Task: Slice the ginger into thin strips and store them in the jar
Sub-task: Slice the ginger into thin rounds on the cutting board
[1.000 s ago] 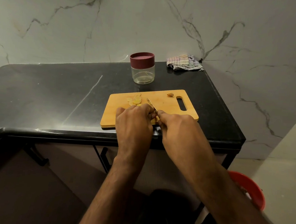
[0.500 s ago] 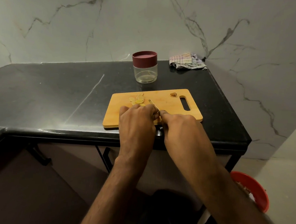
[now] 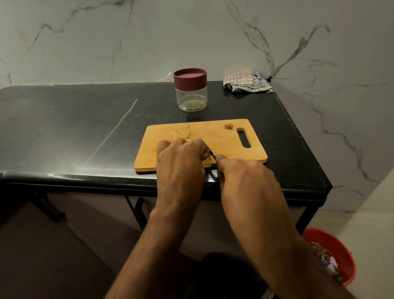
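Observation:
A wooden cutting board (image 3: pixel 224 142) lies near the front edge of the black counter. Pale ginger slices (image 3: pixel 180 134) sit at its far left, and a small ginger stub (image 3: pixel 228 126) rests by the handle slot. My left hand (image 3: pixel 181 162) presses down on the ginger being cut, which it mostly hides. My right hand (image 3: pixel 243 176) grips a knife (image 3: pixel 208 147); only part of the blade shows between the hands. The clear jar (image 3: pixel 191 97) with a maroon lid, closed, stands behind the board.
A striped cloth (image 3: pixel 245 81) is bunched in the back right corner against the marble wall. The black counter (image 3: pixel 64 128) extends left. A red bin (image 3: pixel 338 255) with scraps stands on the floor at lower right.
Both hands stay together over the board's near edge with the knife between them. The view has shifted slightly; nothing on the counter has moved.

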